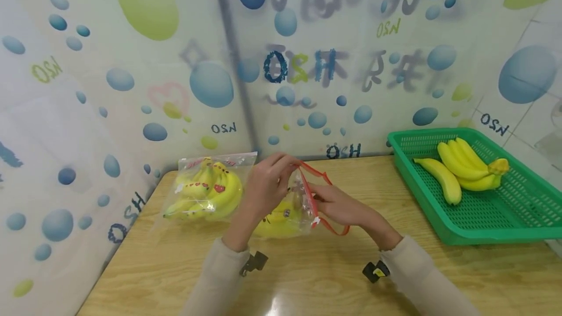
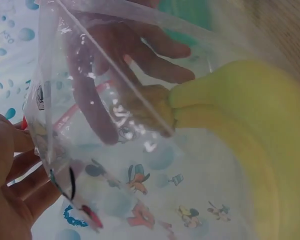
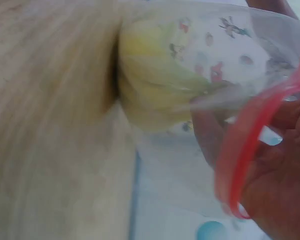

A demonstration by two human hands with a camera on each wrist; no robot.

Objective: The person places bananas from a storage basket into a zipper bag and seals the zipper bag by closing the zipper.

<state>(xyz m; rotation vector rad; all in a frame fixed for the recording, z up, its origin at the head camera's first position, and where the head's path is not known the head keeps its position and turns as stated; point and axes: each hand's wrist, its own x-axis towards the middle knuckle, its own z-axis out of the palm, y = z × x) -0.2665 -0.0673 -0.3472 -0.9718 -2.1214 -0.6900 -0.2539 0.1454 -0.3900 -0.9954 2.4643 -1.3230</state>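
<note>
My left hand [image 1: 270,182] grips the rim of a clear zip bag [image 2: 115,200] by its red-edged mouth. The bag has cartoon prints and a red loop handle [image 3: 240,155]. A bunch of yellow bananas [image 1: 278,226] lies inside it on the table. My right hand [image 1: 335,204] reaches in through the mouth from the right. In the left wrist view, the right hand's fingers [image 2: 170,47] show through the plastic, spread and fairly straight beside the banana stems [image 2: 162,107]. Whether they touch the stems I cannot tell.
Left of my hands, another clear bag [image 1: 217,160] holding bananas lies on the wooden table [image 1: 316,267]. A green plastic basket [image 1: 465,230] at the right holds a banana bunch [image 1: 465,160] and a single banana [image 1: 441,179]. A patterned curtain [image 1: 307,111] hangs behind.
</note>
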